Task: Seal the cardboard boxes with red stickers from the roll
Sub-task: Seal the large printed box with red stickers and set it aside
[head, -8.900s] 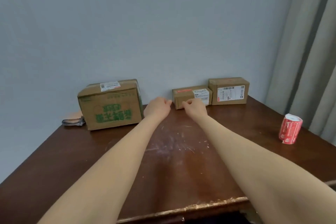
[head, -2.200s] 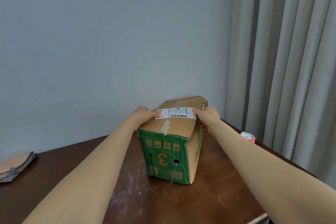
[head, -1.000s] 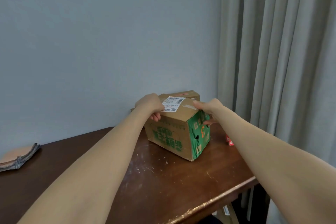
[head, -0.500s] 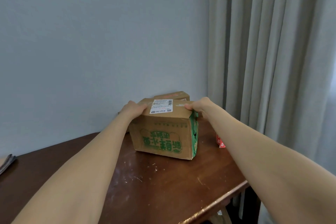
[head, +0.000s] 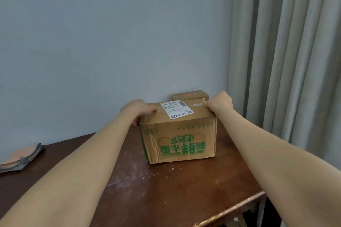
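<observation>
- Left hand (head: 137,109): fingers curled over top-left edge of brown, green-printed cardboard box (head: 180,140).
- Box, held between both hands: judged light, stiff but creased; best gripped at top edges.
- Right hand (head: 219,104): clamped on top-right edge.

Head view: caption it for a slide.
Left hand and right hand grip a green-printed cardboard box on the wooden table.

I see a dark wooden table (head: 166,199) scuffed white, a flat stack (head: 22,158) far left, and grey curtains (head: 286,61) on the right.
</observation>
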Motion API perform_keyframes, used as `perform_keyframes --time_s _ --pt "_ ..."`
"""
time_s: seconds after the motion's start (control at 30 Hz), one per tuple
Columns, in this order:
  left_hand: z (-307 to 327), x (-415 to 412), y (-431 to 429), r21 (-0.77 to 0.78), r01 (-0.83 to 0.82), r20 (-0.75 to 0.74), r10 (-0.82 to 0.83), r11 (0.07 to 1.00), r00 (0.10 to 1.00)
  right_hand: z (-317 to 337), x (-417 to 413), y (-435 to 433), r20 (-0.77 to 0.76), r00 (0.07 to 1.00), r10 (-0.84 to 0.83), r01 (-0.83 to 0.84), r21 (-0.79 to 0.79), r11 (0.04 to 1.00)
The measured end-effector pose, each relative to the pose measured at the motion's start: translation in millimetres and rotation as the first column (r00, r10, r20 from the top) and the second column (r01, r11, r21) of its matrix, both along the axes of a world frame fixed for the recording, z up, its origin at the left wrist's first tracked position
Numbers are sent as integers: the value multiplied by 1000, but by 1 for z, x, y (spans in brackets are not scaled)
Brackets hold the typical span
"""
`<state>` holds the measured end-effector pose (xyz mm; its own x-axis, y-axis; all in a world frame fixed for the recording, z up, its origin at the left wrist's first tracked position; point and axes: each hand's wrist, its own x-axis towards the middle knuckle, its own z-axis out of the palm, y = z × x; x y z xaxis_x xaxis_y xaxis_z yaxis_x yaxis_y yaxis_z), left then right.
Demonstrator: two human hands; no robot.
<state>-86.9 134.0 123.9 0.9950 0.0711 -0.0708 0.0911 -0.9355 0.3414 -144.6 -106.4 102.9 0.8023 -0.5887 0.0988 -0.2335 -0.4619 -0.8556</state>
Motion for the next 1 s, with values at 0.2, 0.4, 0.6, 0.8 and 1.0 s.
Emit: perform_keyframes --time_s 0.2,0.4,0.6,0.8,1.0 --pt "1 0 0 65 -10 43 7 998 999 -2 7 4 25 1000 0 -1 52 999" --pt "-2 -8 -47 131 256 249 -282 958 926 -6 18 5 30 999 28 -34 210 977" --pt "-24 -6 -83 110 372 233 -387 922 892 -12 27 7 34 999 6 -16 326 945" --pt "-25 -2 -78 174 345 269 -382 922 884 -17 40 10 38 999 12 -26 387 922" --pt "-25 2 -73 162 330 262 -363 930 894 -18 51 14 78 996 48 -80 492 867"
